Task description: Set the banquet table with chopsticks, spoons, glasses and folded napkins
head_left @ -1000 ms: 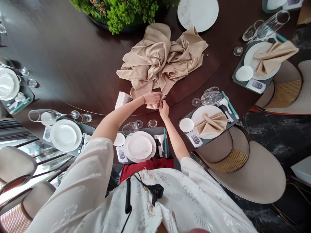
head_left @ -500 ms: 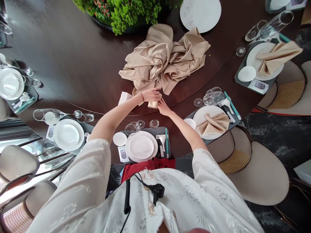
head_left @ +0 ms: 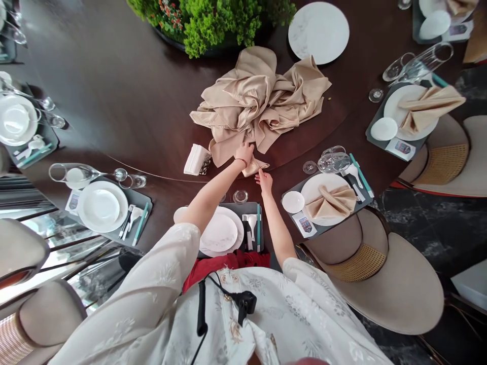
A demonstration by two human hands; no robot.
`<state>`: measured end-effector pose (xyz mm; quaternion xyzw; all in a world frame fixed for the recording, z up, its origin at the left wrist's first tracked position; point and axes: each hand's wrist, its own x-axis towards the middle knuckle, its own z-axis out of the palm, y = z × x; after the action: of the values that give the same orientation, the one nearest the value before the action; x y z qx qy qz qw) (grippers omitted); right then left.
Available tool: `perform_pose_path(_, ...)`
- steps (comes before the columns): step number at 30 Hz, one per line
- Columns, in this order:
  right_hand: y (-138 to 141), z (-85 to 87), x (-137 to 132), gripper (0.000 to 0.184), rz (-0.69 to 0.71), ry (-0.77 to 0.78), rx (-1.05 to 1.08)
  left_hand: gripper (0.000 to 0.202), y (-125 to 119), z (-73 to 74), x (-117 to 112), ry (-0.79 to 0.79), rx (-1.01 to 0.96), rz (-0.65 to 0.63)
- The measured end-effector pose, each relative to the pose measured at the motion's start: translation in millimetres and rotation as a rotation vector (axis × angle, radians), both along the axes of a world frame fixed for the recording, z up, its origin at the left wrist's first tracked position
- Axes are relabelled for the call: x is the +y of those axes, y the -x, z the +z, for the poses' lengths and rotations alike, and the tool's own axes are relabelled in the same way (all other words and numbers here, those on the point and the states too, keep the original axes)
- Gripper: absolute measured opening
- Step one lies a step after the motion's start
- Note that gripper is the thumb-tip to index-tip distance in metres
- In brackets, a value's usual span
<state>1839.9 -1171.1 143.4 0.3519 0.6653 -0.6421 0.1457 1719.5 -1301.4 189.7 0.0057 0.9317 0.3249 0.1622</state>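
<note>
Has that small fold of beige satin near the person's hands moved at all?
Yes. The small beige satin fold has shifted rightward in the view, judged against the short clear round glass below it.

Our table inventory, counted by kind
We record one left hand (head_left: 243,153), one right hand (head_left: 264,181), one crumpled satin cloth (head_left: 258,104), one white folded stack (head_left: 197,160), one flower arrangement (head_left: 209,23), three folded napkins (head_left: 330,202) on plates.

1 camera, worn on the person's head, looks forward and down past the chest (head_left: 228,324) onto a round dining table (head_left: 114,126). The left hand (head_left: 243,154) and right hand (head_left: 264,181) appear close below it, near mid-frame.
</note>
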Motion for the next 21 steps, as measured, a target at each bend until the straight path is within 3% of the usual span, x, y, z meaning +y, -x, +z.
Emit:
perform_pose_path(3,4,-5.6,-2,0.031,-0.167,0.223,0.02,0.029,-19,1.9,14,-0.007,-0.062,0.003)
perform_pose_path(6,4,-6.4,3,0.04,-0.189,0.38,0.141,0.034,-37,1.6,20,-0.053,-0.035,0.082)
perform_pose_path(10,8,2.0,16,0.044,-0.227,0.341,0.214,0.041,-57,9.8,20,-0.274,0.175,0.2)
perform_pose_path(13,14,22.7,26,0.04,-0.293,0.329,0.299,0.04,-86,34.3,18,-0.491,0.463,0.28)
perform_pose_path(17,-1,61.1,25,0.027,-0.086,0.642,0.397,0.045,-162,76.8,13,-0.674,0.556,0.425)
perform_pose_path(21,-48,84.1,1,0.013,0.152,0.814,0.246,0.043,-243,102.8,3,-0.812,0.559,0.417)
